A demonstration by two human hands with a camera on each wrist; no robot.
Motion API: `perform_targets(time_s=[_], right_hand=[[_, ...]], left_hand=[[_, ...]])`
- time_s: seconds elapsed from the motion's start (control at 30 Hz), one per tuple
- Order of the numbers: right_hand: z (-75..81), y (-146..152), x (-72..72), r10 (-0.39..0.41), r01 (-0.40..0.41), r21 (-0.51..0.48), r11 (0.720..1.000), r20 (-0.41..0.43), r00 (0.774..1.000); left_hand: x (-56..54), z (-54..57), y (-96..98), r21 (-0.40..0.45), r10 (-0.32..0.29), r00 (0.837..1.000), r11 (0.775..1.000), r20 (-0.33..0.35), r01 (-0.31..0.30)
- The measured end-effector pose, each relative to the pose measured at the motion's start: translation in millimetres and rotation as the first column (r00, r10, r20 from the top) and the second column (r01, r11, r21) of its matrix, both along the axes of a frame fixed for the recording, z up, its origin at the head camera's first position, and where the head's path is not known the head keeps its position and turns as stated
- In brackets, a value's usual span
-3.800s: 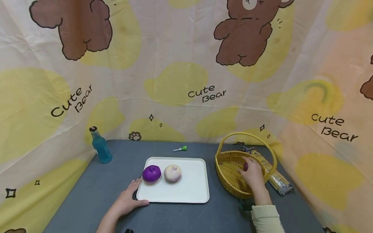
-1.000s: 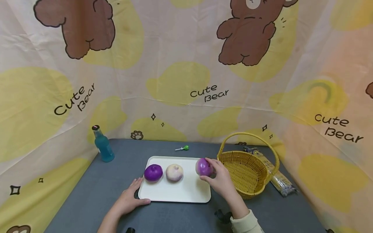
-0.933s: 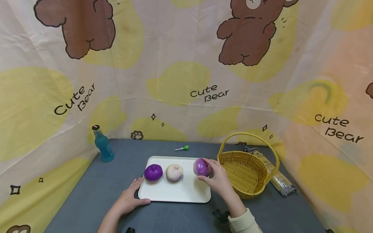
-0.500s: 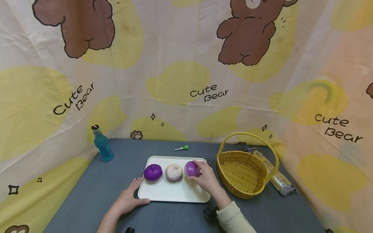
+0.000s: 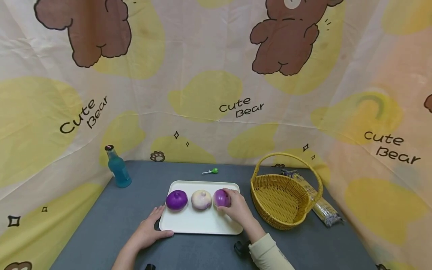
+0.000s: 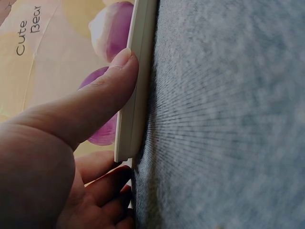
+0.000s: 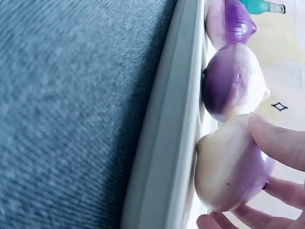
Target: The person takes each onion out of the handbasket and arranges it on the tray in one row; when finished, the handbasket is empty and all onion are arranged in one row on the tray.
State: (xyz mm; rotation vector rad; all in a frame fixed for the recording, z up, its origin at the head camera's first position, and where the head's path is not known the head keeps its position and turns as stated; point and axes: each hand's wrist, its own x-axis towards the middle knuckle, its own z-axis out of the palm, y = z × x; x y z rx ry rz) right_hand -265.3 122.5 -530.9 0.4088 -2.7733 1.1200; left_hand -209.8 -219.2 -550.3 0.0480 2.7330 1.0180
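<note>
A white tray [image 5: 202, 224] carries three onions in a row: a deep purple onion [image 5: 176, 200] at left, a cream-and-purple onion [image 5: 201, 199] in the middle and a purple-and-white onion [image 5: 221, 198] at right. My right hand [image 5: 235, 206] pinches the right onion between thumb and fingers, low over the tray and close beside the middle one. The right wrist view shows its pale lower side [image 7: 221, 164]. My left hand [image 5: 146, 231] holds the tray's near left corner, thumb [image 6: 102, 95] against the near rim and fingers along the left side.
A yellow wicker basket [image 5: 281, 202] with a tall handle stands right of the tray, a printed plastic packet [image 5: 320, 204] behind it. A blue bottle [image 5: 119, 170] stands at back left. Behind the tray lies a green lollipop [image 5: 213, 171]. A patterned cloth hangs around the table.
My right hand has come out of the basket with the onion, moved left over the tray and lowered it beside the middle one. The left hand has stayed at the corner.
</note>
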Motion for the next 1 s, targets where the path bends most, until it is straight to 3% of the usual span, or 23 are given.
perform_targets(time_s=[0.4,0.7,0.9,1.0], right_hand=[[6.3,-2.1,3.1,0.016,-0.016,0.009,1.000,0.046,0.999],[16.5,5.4,7.8,0.013,-0.013,0.032,0.999,0.005,1.000],[42.5,28.4,19.7,0.044,-0.040,0.082,0.996,-0.044,0.998],[65.3,54.8,30.1,0.091,-0.078,0.113,0.991,-0.118,0.989]], left_hand=[[-0.3,1.4,-2.3,-0.016,-0.001,1.000,1.000,0.011,0.001],[2.1,2.9,-4.7,-0.017,-0.008,1.000,1.000,0.008,0.008],[4.8,14.2,-16.7,-0.033,-0.040,0.999,0.999,0.001,0.040],[4.7,29.4,-31.5,-0.046,-0.073,0.994,0.997,-0.078,0.070]])
